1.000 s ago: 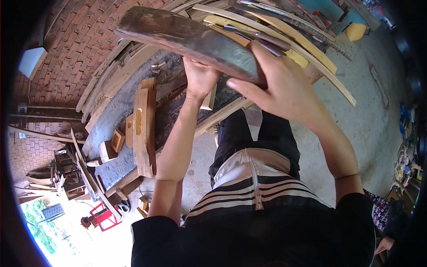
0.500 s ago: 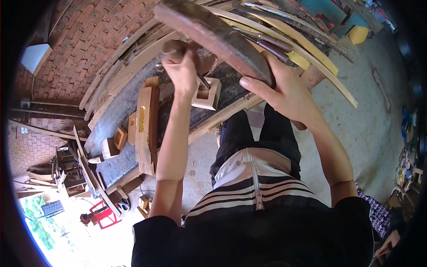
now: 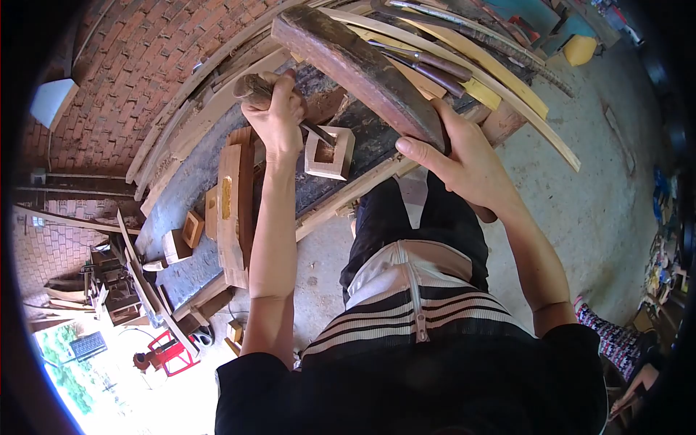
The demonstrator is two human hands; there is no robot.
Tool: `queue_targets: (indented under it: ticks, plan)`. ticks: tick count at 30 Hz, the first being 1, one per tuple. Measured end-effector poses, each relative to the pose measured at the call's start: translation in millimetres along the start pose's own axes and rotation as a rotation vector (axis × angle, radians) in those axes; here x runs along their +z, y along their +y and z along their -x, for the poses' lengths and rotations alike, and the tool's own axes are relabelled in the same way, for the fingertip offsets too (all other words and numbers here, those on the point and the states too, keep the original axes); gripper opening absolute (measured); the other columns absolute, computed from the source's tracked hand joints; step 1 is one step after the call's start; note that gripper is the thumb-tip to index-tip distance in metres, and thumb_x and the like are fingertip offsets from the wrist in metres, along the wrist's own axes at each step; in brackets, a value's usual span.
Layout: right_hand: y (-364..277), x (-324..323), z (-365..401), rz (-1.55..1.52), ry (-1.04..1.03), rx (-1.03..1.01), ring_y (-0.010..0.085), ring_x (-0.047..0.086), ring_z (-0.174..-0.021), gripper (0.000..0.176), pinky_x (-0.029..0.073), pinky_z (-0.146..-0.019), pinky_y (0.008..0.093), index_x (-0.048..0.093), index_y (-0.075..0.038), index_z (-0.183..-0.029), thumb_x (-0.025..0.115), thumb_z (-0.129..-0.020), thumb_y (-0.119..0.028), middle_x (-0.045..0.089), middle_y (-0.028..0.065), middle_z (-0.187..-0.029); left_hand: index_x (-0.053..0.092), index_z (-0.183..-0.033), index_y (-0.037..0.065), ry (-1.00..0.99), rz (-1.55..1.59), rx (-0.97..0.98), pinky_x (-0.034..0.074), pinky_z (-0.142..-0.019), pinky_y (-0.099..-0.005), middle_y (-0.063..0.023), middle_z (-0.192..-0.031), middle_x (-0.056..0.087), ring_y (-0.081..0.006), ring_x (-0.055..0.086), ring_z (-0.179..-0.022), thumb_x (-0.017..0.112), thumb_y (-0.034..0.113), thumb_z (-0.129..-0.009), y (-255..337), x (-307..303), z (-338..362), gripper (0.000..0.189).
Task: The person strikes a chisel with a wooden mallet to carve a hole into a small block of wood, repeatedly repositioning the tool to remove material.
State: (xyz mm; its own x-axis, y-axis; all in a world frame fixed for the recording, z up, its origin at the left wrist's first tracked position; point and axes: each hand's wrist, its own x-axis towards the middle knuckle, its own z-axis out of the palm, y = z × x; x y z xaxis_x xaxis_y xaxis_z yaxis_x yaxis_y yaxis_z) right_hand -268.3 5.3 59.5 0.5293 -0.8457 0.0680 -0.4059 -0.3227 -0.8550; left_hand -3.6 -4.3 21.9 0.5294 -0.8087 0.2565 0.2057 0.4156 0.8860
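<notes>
My left hand (image 3: 278, 123) is closed around the handle of a chisel (image 3: 316, 131), whose blade tip rests in the square recess of a pale wooden block (image 3: 338, 161). The chisel leans, its handle up and to the left. My right hand (image 3: 471, 156) grips a long, dark wooden mallet (image 3: 362, 72) near its right end, thumb on the near side. The mallet hangs above the bench, to the right of the chisel handle, apart from it.
Left of the block, a notched timber (image 3: 235, 210) lies across the dark workbench (image 3: 190, 272), with small wooden frames beside it. Long wood strips (image 3: 507, 90) and dark-handled tools (image 3: 433, 76) lie at the far side. A brick wall (image 3: 138, 72) stands at upper left.
My left hand and the chisel handle have moved left and slightly down, so the chisel leans more. The mallet has shifted slightly down and no longer overlaps the view near the chisel handle.
</notes>
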Motion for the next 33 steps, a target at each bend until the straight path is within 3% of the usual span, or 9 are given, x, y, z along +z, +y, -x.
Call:
queue_targets:
  ticks: [4,6,20,33]
  plan:
    - [-1.6,1.4,-1.0,-0.009,0.028,-0.037,0.0351,0.067,-0.074,0.066,0.051,-0.068,0.0409,0.056,0.007,-0.119,0.068,-0.089,-0.051,0.066,0.0245,-0.086,0.052,-0.075,0.009,-0.006,-0.042,0.043,0.021,-0.038,-0.0227,0.0026,-0.053,0.039,-0.0045,0.029,-0.042,0.064,0.006,-0.091,1.1,3.0,-0.9,0.02]
    - [-3.9,1.1,-1.7,-0.011,0.018,-0.021,0.0353,0.067,-0.075,0.066,0.051,-0.068,0.0409,0.056,0.007,-0.119,0.068,-0.089,-0.051,0.066,0.0246,-0.086,0.053,-0.076,0.009,-0.035,0.0,0.004,0.025,-0.04,-0.0217,0.0027,-0.059,0.045,-0.0039,0.036,-0.045,0.069,0.006,-0.089,-0.1,-0.6,-1.0,0.021]
    - [-6.3,1.4,-6.8,-0.013,0.0,0.009,0.038,0.069,-0.08,0.069,0.052,-0.071,0.0416,0.055,0.008,-0.12,0.068,-0.088,-0.052,0.067,0.0254,-0.088,0.053,-0.074,0.008,-0.009,0.008,0.006,0.025,-0.04,-0.0221,0.0029,-0.057,0.044,-0.0041,0.035,-0.044,0.068,0.004,-0.089,0.0,0.4,-0.1,0.021]
    - [0.4,5.9,-5.7,0.001,0.014,-0.005,0.0356,0.067,-0.07,0.067,0.051,-0.067,0.0412,0.056,0.006,-0.119,0.067,-0.088,-0.052,0.066,0.0233,-0.08,0.052,-0.075,0.009,-0.018,0.013,0.006,0.025,-0.04,-0.0227,0.0023,-0.056,0.043,-0.0046,0.034,-0.044,0.068,0.005,-0.089,-1.8,-3.2,-2.0,0.022]
